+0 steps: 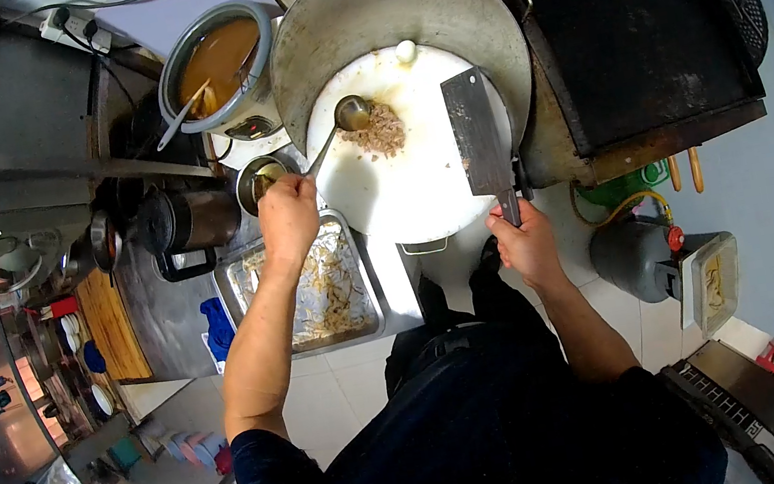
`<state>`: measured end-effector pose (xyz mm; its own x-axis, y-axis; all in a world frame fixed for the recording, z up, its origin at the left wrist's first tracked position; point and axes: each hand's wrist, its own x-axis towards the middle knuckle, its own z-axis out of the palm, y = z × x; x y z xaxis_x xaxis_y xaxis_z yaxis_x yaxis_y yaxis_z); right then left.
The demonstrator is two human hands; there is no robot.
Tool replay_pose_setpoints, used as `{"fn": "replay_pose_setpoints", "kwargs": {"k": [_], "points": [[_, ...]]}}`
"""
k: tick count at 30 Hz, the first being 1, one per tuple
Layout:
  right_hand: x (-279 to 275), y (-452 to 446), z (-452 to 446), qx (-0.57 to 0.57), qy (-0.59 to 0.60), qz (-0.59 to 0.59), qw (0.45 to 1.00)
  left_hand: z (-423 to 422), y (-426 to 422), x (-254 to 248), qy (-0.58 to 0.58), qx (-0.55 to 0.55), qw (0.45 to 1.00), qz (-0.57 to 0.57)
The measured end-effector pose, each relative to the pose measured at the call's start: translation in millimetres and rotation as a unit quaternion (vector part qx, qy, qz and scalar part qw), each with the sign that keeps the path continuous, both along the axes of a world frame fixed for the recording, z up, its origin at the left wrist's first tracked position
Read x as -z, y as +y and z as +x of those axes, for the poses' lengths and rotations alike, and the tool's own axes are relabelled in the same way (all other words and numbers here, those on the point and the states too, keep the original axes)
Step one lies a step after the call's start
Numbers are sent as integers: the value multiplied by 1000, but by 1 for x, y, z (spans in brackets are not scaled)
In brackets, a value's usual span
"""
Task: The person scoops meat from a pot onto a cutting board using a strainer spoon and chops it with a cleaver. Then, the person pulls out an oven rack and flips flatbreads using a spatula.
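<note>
My left hand (290, 219) is closed around the handle of a ladle (352, 113), whose bowl is over the edge of a small heap of chopped meat (386, 129). The heap lies on a round white cutting board (371, 206). My right hand (522, 239) grips the dark handle of a cleaver (477, 131), its wide blade over the right side of the board. A whole white egg-like item (406, 51) sits at the board's far edge. Close to my left hand stands a small metal container (247, 188), its contents partly hidden by the hand.
A large metal pot wall (322, 24) rises behind the board. At the back left is a cooker of brown broth (217, 61) with a spoon. A black-handled jug (201, 219) and a metal tray (371, 300) with shreds stand left. A gas cylinder (624, 255) stands right.
</note>
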<state>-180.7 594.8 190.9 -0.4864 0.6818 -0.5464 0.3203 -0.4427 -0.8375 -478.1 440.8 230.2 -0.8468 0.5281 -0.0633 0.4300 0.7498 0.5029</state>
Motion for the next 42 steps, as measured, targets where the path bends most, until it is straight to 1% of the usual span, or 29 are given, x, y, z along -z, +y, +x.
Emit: {"fn": "replay_pose_setpoints", "kwargs": {"k": [2, 4, 5, 7, 8, 9, 10, 11, 12, 13, 14, 15, 16, 17, 18, 20, 24, 26, 27, 28, 29, 30, 31, 32, 33, 34, 38, 40, 42], "points": [[9, -2, -3, -16, -3, 20, 1000, 5, -3, 4, 59, 37, 997, -17], [29, -3, -4, -30, -5, 41, 999, 12, -3, 2, 94, 39, 994, -30], [43, -3, -3, -51, -15, 67, 996, 11, -7, 6, 92, 38, 995, -30], [41, -4, -8, -73, -24, 95, 993, 7, -16, 19, 75, 13, 992, 103], [38, -6, -10, -61, 5, -29, 998, 5, -23, 24, 74, 13, 992, 105], [34, -7, -12, -47, 34, -152, 987, 5, -31, 29, -8, -52, 991, 126], [37, -10, -10, -46, 32, -149, 987, 4, -39, 33, -91, -115, 978, 147], [44, -15, -3, -48, 34, -240, 969, 4, -50, 36, -138, -131, 966, 174], [50, -21, 4, -48, 35, -328, 943, 9, -58, 34, -142, -131, 965, 175], [55, -24, 8, -78, 6, -340, 937, 15, -66, 29, -232, -184, 927, 229], [61, -27, 7, -78, 3, -338, 938, 21, -74, 24, -319, -235, 875, 280], [69, -30, 5, -80, 2, -370, 926, 26, -82, 22, -321, -235, 873, 282], [75, -31, 2, -82, 2, -401, 912, 32, -89, 20, -344, -263, 852, 294], [82, -31, -7, -87, 29, -414, 906, 37, -96, 19, -366, -290, 829, 307], [90, -30, -22, -88, 28, -413, 906, 41, -102, 17, -367, -290, 828, 308], [101, -27, -54, -75, 81, -385, 917, 49, -113, 13, -400, -312, 806, 306], [94, -19, -86, -63, 85, -349, 931, 60, -130, 22, -407, -311, 804, 303], [84, -16, -85, -68, 20, -226, 972, 63, -134, 25, -414, -314, 794, 315], [83, -11, -81, -98, -17, -173, 980, 64, -135, 24, -426, -317, 787, 313], [86, -10, -83, -102, -22, -168, 980, 66, -137, 24, -439, -319, 780, 311], [92, -9, -85, -145, -86, 12, 986, 67, -139, 27, -443, -317, 778, 314], [95, -9, -88, -182, -146, 191, 953, 67, -139, 28, -445, -318, 774, 318], [76, -13, -95, -204, -156, 291, 921, 68, -139, 30, -447, -318, 776, 312], [68, -16, -102, -205, -157, 293, 920, 69, -140, 31, -449, -317, 778, 305], [63, -16, -110, -246, -228, 361, 870, 69, -142, 33, -454, -314, 772, 315], [58, -16, -113, -282, -296, 424, 808, 69, -143, 34, -456, -314, 771, 316], [39, -12, -112, -291, -289, 439, 799, 71, -143, 26, -459, -318, 769, 312], [37, -11, -117, -247, -234, 432, 835, 73, -145, 27, -459, -327, 765, 313], [46, -9, -132, -264, -213, 409, 847, 75, -147, 29, -452, -329, 770, 306]]}}
